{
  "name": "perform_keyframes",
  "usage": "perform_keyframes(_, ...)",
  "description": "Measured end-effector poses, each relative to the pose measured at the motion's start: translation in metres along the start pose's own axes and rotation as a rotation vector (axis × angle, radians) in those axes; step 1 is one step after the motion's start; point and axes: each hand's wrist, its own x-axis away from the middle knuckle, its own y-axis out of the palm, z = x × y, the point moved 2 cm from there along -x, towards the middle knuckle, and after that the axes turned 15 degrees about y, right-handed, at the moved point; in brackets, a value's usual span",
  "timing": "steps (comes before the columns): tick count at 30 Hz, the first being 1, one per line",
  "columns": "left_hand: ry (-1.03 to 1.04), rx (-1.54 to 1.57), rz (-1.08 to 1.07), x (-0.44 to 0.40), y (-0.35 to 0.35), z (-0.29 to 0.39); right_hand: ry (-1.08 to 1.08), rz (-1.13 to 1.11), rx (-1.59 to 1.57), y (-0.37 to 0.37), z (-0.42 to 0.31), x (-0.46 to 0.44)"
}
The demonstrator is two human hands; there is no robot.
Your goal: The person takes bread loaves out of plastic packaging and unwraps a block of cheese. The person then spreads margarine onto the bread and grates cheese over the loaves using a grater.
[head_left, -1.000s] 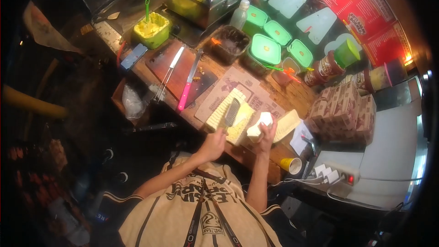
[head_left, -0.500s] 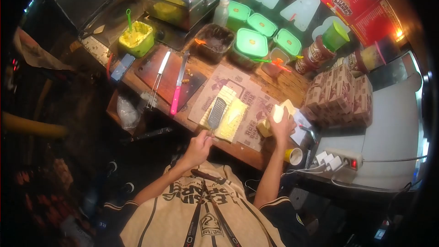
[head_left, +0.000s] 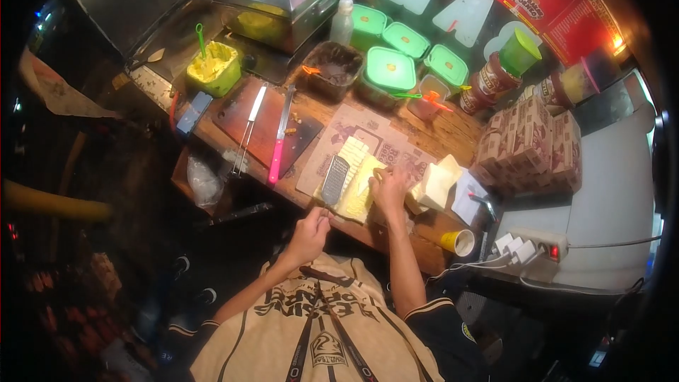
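My left hand (head_left: pixel 309 235) is closed round the handle of a flat metal grater (head_left: pixel 335 180), close to the table's front edge. The grater rests over the left half of an opened, ridged bread loaf (head_left: pixel 356 147). Yellow shreds that look like grated cheese (head_left: pixel 359 197) cover the right half. My right hand (head_left: pixel 390 189) is at that half's right side, fingers bent and drawn together over the bread; what they pinch, if anything, is hidden. Just right of it, a pale block like cheese in an open wrapper (head_left: pixel 436 182) lies on the table. Printed cardboard (head_left: pixel 346 122) is under the bread.
A pink-handled knife (head_left: pixel 280 143) lies on the cutting board (head_left: pixel 237 112) at left. A green tub of yellow spread (head_left: pixel 214 71), a dark tub (head_left: pixel 331 71) and green-lidded boxes (head_left: pixel 390 67) stand behind. Folded boxes (head_left: pixel 520 141), a yellow cup (head_left: pixel 458 242) and a power strip (head_left: pixel 534 242) are right.
My right hand has let go of the pale block, leaving it in its wrapper, and has moved left to the bread. My left hand stays on the grater.
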Motion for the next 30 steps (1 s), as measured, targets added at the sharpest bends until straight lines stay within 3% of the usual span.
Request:
perform_keyframes(14, -0.01, 0.003, -0.006, -0.001, 0.004, -0.004, 0.03, -0.036, 0.053, 0.0, 0.002, -0.001)
perform_keyframes(20, -0.016, 0.0, -0.018, -0.001, 0.007, -0.004, 0.048, -0.105, -0.126, 0.006, 0.009, -0.001)
perform_keyframes(24, -0.04, 0.014, -0.027, -0.004, 0.008, 0.001, 0.05, 0.1, -0.101, -0.02, 0.022, -0.003)
perform_keyframes(26, -0.037, 0.017, -0.037, -0.004, 0.01, 0.001, 0.135, 0.306, 0.073, -0.078, 0.005, 0.006)
perform_keyframes(29, 0.007, 0.001, -0.054, -0.004, 0.018, -0.002, 0.311, 0.453, 0.351, -0.107, 0.015, 0.01)
perform_keyframes(30, 0.026, -0.009, -0.061, -0.004, 0.022, -0.005, 0.354, 0.39, 0.323, -0.104, 0.023, 0.007)
